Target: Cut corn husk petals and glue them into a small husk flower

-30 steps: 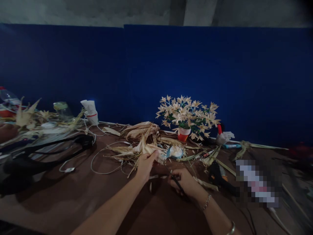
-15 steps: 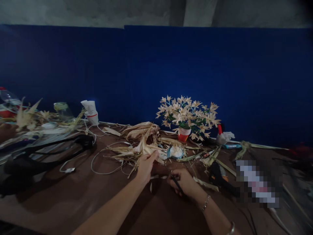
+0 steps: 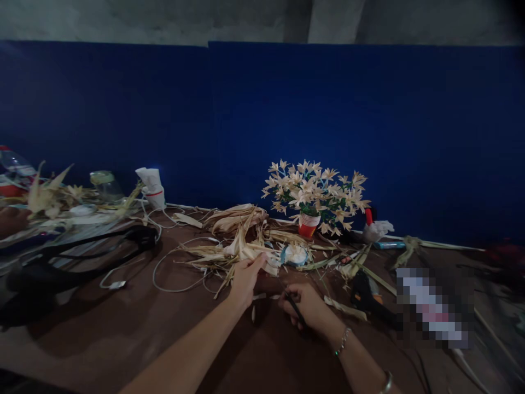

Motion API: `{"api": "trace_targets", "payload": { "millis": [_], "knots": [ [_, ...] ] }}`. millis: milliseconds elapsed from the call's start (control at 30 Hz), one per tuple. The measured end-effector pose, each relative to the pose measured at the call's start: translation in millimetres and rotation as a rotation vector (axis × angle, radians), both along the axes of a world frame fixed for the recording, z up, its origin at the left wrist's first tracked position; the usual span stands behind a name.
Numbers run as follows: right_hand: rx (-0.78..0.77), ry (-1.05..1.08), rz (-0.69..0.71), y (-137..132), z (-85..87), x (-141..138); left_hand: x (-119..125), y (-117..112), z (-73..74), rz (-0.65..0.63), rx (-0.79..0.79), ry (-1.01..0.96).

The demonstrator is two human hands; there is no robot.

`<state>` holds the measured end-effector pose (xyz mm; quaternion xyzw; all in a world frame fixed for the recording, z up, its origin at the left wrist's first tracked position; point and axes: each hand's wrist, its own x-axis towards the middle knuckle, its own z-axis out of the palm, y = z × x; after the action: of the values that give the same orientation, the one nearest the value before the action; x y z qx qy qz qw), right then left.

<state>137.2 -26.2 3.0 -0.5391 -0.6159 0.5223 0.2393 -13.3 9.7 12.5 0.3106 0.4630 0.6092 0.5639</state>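
My left hand (image 3: 245, 280) pinches a pale strip of corn husk (image 3: 271, 268) between thumb and fingers. Just to the right and nearer, my right hand (image 3: 301, 303) is closed around black-handled scissors (image 3: 294, 309). Their thin dark tip points up toward the strip; whether the blades touch it is too dim to tell. Behind my left hand lies a pile of dried corn husks (image 3: 235, 246). A blue-rimmed round container (image 3: 294, 255) with pale cut pieces sits beyond the gap between my hands.
Cream husk flowers stand in a red cup (image 3: 308, 225) at the back. To the right lies a glue gun (image 3: 365, 293), with a blue tube (image 3: 389, 245) farther back. Left are a white cable (image 3: 158, 273), a black frame-like object (image 3: 82, 251), a jar (image 3: 107, 187) and another person's hand (image 3: 14, 220).
My right hand and the scissors have shifted slightly left. The strip's end in my left hand has moved a little. The other person's hand at the far left has moved slightly.
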Motion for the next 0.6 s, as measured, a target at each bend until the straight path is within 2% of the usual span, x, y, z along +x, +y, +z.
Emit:
{"api": "trace_targets", "payload": {
  "millis": [200, 400, 600],
  "knots": [
    [-0.008, -0.003, -0.005, -0.9, 3.2, -1.4, 0.0, 0.1, -3.8, -0.028, 0.023, -0.009],
    [-0.039, 0.061, 0.069, -1.8, 8.1, 11.3, -12.8, 11.3, -4.6, 0.017, 0.069, 0.155],
    [-0.054, 0.083, 0.126, 3.0, 8.3, 25.3, -22.4, 15.1, 3.8, -0.105, 0.116, 0.339]
  ]
}}
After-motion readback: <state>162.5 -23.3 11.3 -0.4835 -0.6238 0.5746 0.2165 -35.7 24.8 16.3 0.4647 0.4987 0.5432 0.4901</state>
